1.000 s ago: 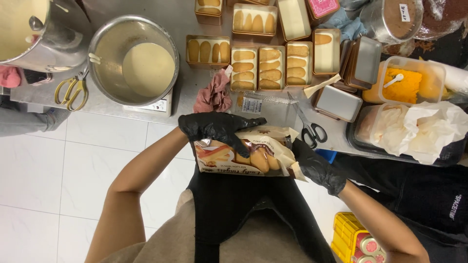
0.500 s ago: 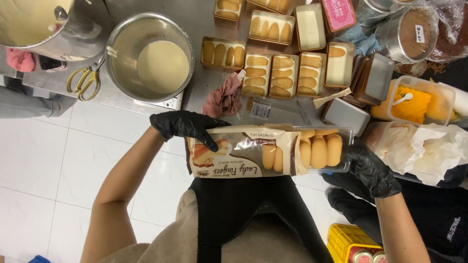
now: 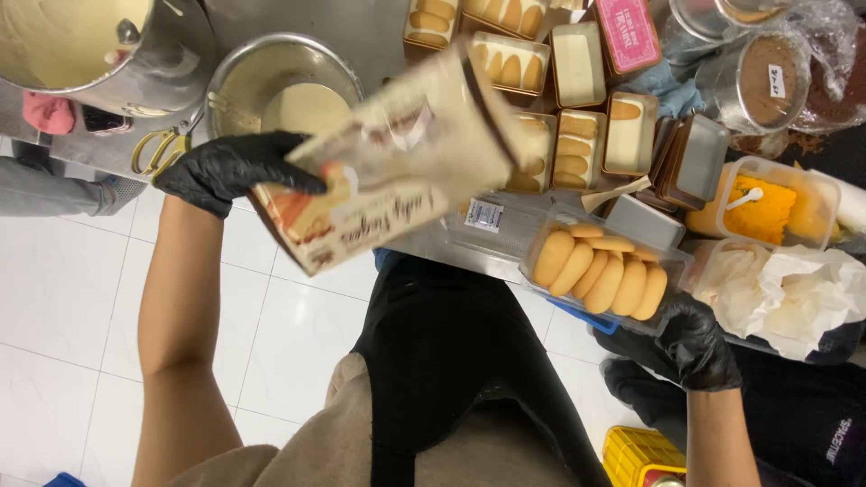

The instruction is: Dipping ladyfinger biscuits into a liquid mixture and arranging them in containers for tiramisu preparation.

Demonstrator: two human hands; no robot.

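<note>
the clear tray of ladyfingers (image 3: 603,273) is out of its wrapper (image 3: 397,162), held over the table (image 3: 361,27) edge by my right hand (image 3: 690,347), fingers curled under it. my left hand (image 3: 225,167) pinches the empty wrapper. next i'd drop the wrapper; the crowded small trays (image 3: 577,144) and bowl (image 3: 284,95) leave little room.

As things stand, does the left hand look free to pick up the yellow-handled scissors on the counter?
Probably not: the left hand is close to the yellow-handled scissors with nothing between them, but it is gripping the empty biscuit wrapper.
</note>
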